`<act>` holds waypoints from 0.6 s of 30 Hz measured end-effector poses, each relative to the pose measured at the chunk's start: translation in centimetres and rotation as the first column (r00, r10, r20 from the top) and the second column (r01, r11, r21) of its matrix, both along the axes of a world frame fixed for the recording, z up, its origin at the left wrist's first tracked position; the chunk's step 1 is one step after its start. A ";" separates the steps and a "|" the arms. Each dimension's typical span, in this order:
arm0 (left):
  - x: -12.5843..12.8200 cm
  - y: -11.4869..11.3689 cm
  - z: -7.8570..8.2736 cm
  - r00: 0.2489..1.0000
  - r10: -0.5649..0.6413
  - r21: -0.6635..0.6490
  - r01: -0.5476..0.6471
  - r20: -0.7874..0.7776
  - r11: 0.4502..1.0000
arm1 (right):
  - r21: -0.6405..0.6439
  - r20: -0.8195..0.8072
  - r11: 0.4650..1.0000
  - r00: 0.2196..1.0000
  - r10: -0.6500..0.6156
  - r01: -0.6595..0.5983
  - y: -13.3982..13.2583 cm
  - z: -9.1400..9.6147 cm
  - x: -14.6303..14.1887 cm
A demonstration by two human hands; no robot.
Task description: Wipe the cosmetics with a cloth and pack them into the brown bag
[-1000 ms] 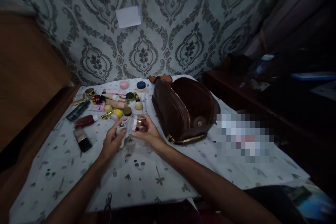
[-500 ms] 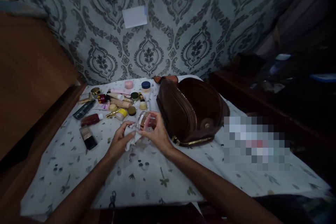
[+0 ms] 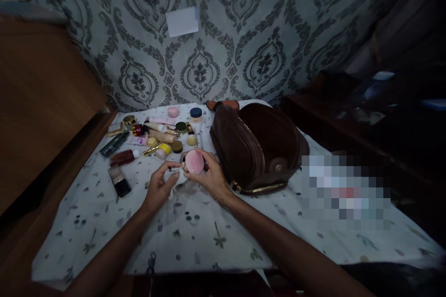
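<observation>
One patterned wall formed the backdrop and constituted the largest surface in view. Below it, a printed white tablecloth covered the work surface. A brown bag rested on the tablecloth, right of centre, with its mouth open and a gold zip along the edge.

The right hand was positioned just beside the bag, thumb and fingers curled around a round pink-faced jar. The left hand was partly closed, gripping a crumpled white cloth between thumb and fingers. The jar was held above the tablecloth between the two hands, its pink face directed toward the viewer; contact between cloth and jar could not be determined.

A dark green tube, a dark red bottle and a black-capped bottle lay at left. Smaller items included a blue-lidded jar and a slim gold tube.
</observation>
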State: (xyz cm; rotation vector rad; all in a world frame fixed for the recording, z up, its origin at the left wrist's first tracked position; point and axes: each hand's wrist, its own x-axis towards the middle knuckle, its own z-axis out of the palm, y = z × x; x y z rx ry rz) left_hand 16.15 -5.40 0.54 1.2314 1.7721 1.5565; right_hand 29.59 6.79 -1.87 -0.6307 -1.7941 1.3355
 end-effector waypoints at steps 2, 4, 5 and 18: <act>-0.1 0.0 0.0 1.000 0.016 0.004 -0.015 -0.018 1.000 | 0.017 0.011 1.000 1.000 0.019 -0.019 0.1 -0.2 0.0; -0.2 0.0 0.1 0.999 0.028 0.007 -0.028 -0.019 1.000 | 0.025 0.012 0.998 0.999 0.051 -0.051 0.1 -0.4 -0.1; -0.3 -0.1 0.1 0.999 0.040 0.003 -0.039 -0.014 0.999 | 0.025 0.005 0.997 0.998 0.068 -0.068 0.1 -0.6 -0.1; -1.7 0.4 0.2 0.987 0.128 0.023 -0.131 0.097 0.991 | -0.130 -0.050 0.927 0.936 0.348 -0.351 -0.6 0.0 -0.1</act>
